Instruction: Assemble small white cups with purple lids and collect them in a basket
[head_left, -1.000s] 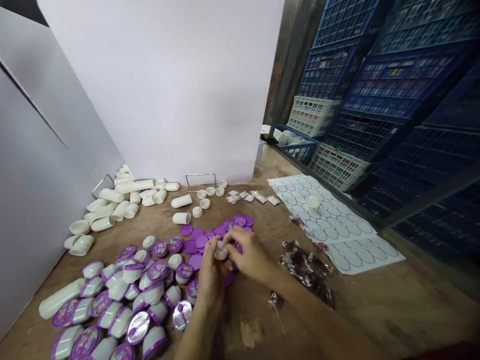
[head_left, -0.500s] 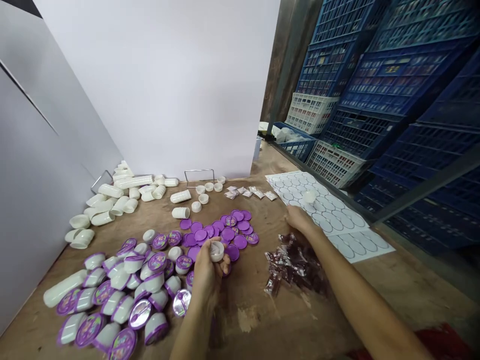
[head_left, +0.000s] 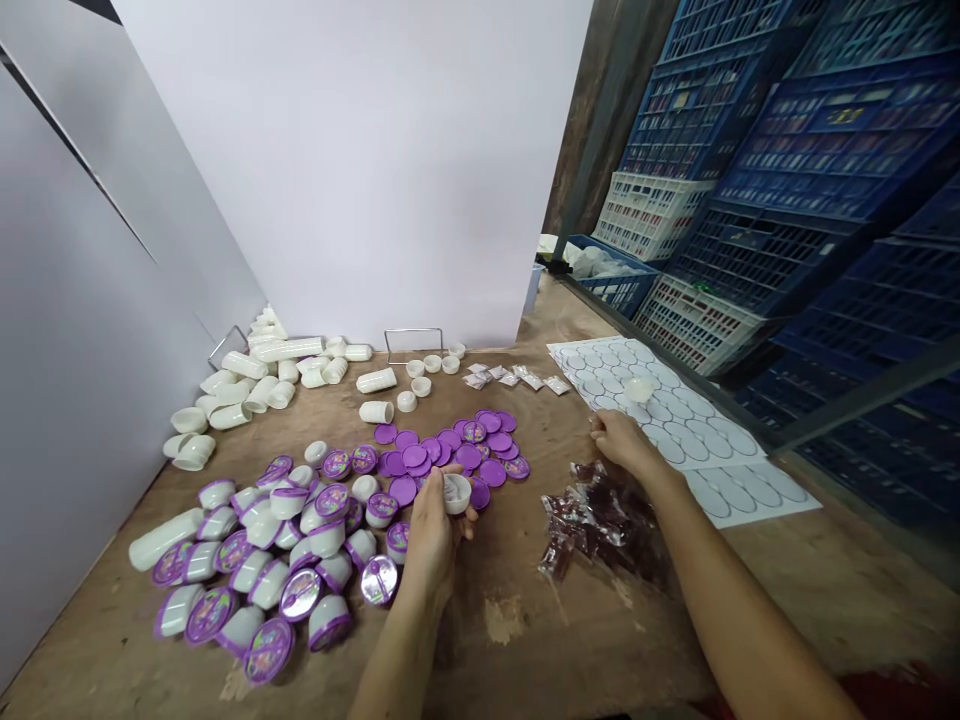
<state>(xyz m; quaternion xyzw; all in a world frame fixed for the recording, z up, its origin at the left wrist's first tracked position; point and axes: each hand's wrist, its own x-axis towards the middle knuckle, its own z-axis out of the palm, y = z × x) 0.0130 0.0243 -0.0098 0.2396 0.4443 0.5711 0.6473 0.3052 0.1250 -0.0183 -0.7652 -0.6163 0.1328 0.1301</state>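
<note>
My left hand (head_left: 436,535) is closed around a small white plastic cup (head_left: 457,494); its open mouth faces up and something whitish lies inside. My right hand (head_left: 626,442) is closed, just left of a white sheet printed with circles (head_left: 701,430); whatever its fingers hold is hidden. Dark red sachets (head_left: 596,525) lie in a heap below that hand. Purple round lids (head_left: 450,440) are spread beyond the left hand. To its left is a pile of white cups with purple lids (head_left: 328,540), some lids bearing coloured pictures.
Stacked white cups (head_left: 289,349) lie at the back left, near a bent wire stand (head_left: 414,331). Small pale sachets (head_left: 516,375) rest at the back. A translucent round piece (head_left: 640,388) sits on the sheet. White panels (head_left: 360,180) and stacked blue crates (head_left: 817,150) border the table.
The whole scene has shifted slightly right in view as the camera turned. Both hands keep nearly the same places over the table, and the cup stays in my left hand.
</note>
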